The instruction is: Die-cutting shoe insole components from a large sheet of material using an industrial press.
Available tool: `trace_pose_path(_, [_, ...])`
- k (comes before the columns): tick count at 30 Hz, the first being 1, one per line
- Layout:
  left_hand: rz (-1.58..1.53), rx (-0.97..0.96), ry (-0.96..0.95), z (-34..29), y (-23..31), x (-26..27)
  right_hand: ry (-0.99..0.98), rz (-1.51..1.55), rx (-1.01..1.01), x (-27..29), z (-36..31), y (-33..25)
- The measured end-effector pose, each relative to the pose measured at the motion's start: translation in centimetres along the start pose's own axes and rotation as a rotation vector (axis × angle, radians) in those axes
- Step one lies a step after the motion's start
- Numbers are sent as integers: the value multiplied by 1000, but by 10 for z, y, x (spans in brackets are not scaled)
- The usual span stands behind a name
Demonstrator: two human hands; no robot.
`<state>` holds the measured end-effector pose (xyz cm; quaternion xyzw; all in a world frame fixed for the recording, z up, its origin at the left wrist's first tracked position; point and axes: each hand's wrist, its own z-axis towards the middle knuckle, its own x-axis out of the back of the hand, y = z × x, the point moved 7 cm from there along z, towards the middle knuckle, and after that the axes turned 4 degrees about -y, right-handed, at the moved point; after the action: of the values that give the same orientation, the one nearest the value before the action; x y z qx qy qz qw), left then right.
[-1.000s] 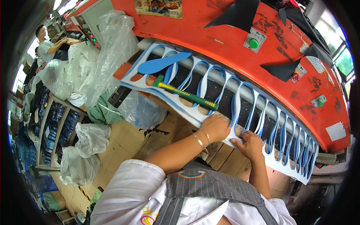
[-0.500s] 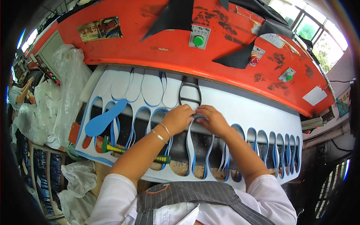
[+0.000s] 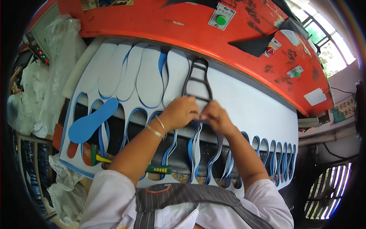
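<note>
A layered foam sheet [image 3: 248, 103], white on top with blue edges, lies before me with rows of insole-shaped holes and cut outlines. My left hand [image 3: 181, 113] and my right hand [image 3: 217, 118] meet at its middle, fingertips pinched on the thin strips between the holes. Just beyond my fingers a dark insole-shaped cutting die [image 3: 197, 81] with crossbars lies on the white surface; my hands hide its near end. A loose blue insole [image 3: 93, 121] rests over the holes at left. Partly under my left forearm lies a hammer [image 3: 158, 169] with a green and yellow handle.
Along the far side runs a red machine beam [image 3: 152, 21] with a green button [image 3: 221, 20] and a red knob [image 3: 270, 50]. Clear plastic bags [image 3: 63, 57] hang at left above a rack [image 3: 32, 171] of dark items. A barred window [image 3: 328, 187] is at right.
More of the die and cut insole outlines shows from under the red beam, and the view has shifted. My right fingers, spread before, are now drawn together in a pinch beside the left.
</note>
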<state>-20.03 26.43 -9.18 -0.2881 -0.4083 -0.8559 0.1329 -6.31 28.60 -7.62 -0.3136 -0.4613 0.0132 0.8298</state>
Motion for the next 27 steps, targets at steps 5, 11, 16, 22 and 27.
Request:
trace_pose_path(5, [126,119,-15,-20,-14,-20,-580,-1,-263,-10,34,25])
trace_pose_path(11, [17,168,-28,-14,-12,-9,-552,-700,113,-27,117,45])
trace_pose_path(16, [106,115,259,-16,19,40,-463,-577,291,-42,140,32])
trace_pose_path(22, [463,190,-41,-5,9,-35,11,-140,456,61,75,23])
trace_pose_path(27, [572,343,-121,2,-1,4,563,8,-63,177,53,-27])
